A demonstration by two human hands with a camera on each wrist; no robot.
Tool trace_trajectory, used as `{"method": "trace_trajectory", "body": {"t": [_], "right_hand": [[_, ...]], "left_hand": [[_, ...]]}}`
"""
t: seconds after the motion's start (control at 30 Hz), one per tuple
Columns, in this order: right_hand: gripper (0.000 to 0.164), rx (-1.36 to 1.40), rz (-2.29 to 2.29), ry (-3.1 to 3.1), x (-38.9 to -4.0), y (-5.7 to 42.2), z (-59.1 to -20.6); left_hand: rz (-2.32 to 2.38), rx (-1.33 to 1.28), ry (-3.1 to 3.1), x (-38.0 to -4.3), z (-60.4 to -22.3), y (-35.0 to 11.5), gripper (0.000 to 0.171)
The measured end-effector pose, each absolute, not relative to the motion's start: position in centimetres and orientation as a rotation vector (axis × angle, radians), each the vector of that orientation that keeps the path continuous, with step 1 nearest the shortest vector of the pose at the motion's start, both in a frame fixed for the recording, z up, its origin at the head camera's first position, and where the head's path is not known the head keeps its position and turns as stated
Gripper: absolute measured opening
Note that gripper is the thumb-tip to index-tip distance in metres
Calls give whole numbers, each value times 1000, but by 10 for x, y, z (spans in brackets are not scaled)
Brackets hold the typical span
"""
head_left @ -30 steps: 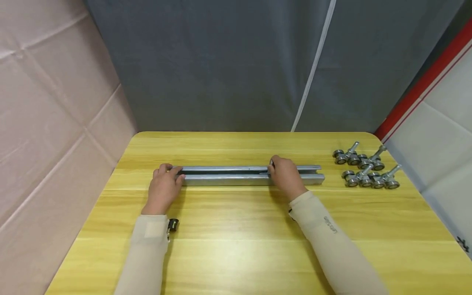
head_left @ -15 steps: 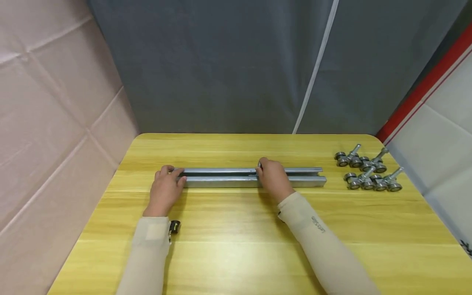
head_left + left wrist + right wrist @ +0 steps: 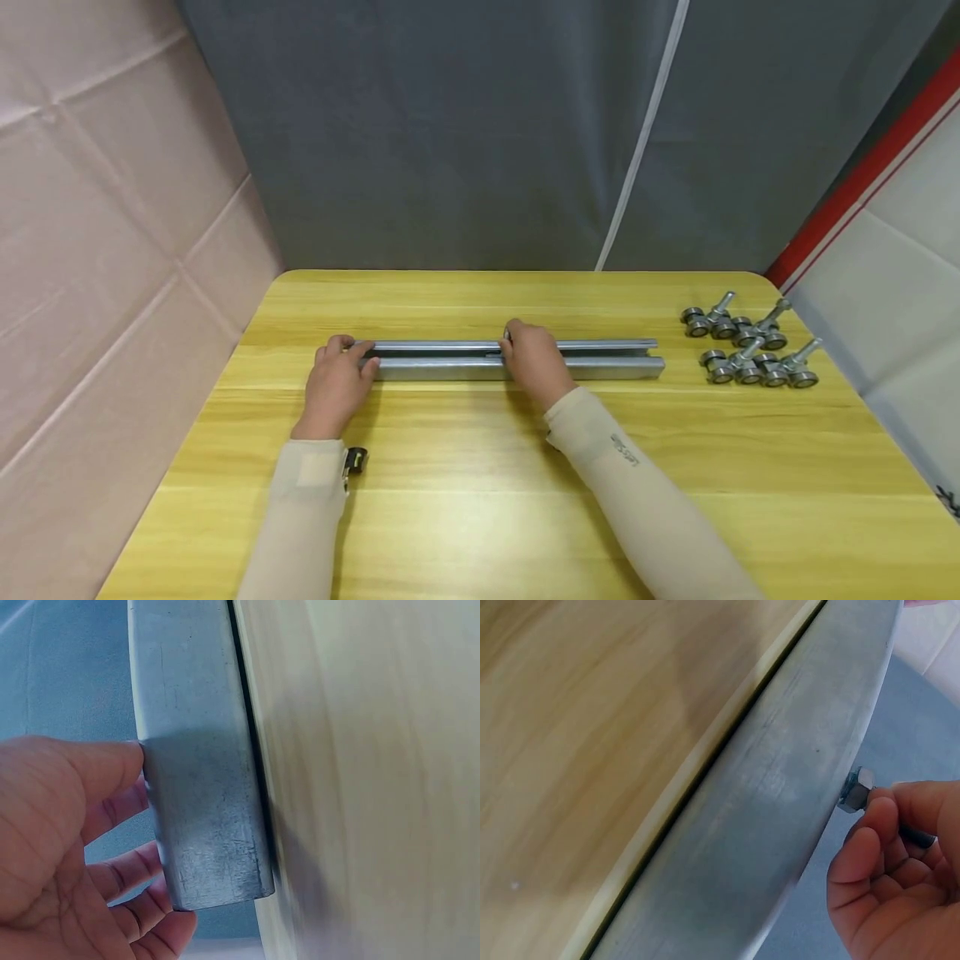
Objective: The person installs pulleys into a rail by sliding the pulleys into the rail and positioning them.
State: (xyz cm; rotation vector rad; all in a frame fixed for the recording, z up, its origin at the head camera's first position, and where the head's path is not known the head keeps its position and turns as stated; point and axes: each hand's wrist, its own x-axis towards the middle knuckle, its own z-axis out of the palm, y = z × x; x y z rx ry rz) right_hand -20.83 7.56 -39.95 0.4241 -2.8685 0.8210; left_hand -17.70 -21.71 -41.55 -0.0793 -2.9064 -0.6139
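Note:
A long metal channel rail [image 3: 438,369] lies across the wooden table, its slot facing up. At its left end, my left hand [image 3: 333,388] holds it, thumb against the near edge and fingers round the end, as the left wrist view shows. Near the rail's middle, my right hand [image 3: 537,363] pinches the upright threaded stem of a bolt. Below those fingertips a hex nut [image 3: 857,789] shows close above the rail's top edge in the right wrist view. What the stem stands on is hidden inside the channel; it resembles the stems of the loose roller trolleys [image 3: 738,329].
Several roller trolleys with upright stems stand in a cluster at the table's right end, beyond the rail. The wooden tabletop [image 3: 450,517] stretches toward me. A grey curtain [image 3: 450,150] hangs behind the table's far edge.
My right hand has slid left along the rail, from near its right end to about the middle, with the stem in its fingers. My left hand keeps its place on the rail.

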Motion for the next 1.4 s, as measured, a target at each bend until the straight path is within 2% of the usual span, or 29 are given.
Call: {"method": "trace_trajectory", "body": {"t": [1.4], "right_hand": [[15,509,887,-2891,-212,17,-401]], "left_hand": [[-621,-74,-2911,-176,-416,-217,40]]}}
